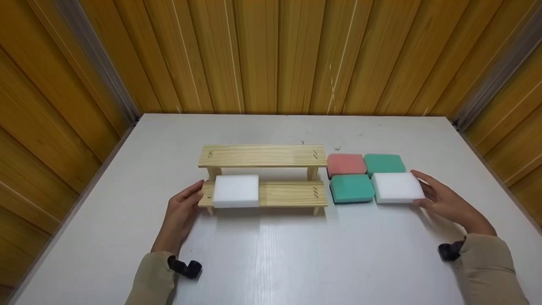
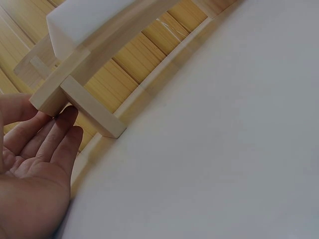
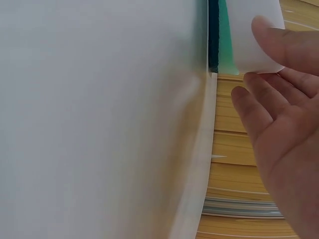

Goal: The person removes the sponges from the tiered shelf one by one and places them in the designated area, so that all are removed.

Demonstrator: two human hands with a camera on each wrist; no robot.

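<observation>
My left hand [image 1: 182,212] grips the left end of the lower board of a two-step wooden rack [image 1: 292,194]. In the left wrist view the thumb is at the board's end and the fingers [image 2: 62,132] lie beneath it. A white sponge [image 1: 236,190] rests on that lower board, toward its left. My right hand [image 1: 444,201] pinches a second white sponge [image 1: 398,187] by its right end. In the right wrist view, the thumb presses its face, and a green sponge [image 3: 227,40] with a dark layer shows below it; whether the two touch cannot be told.
Right of the rack sit a pink sponge [image 1: 346,164], a green sponge [image 1: 384,164] behind the held white one, and another green sponge [image 1: 351,188] in front of the pink. All stand on a white table [image 1: 296,262] with wood-patterned walls [image 1: 254,55] behind and at both sides.
</observation>
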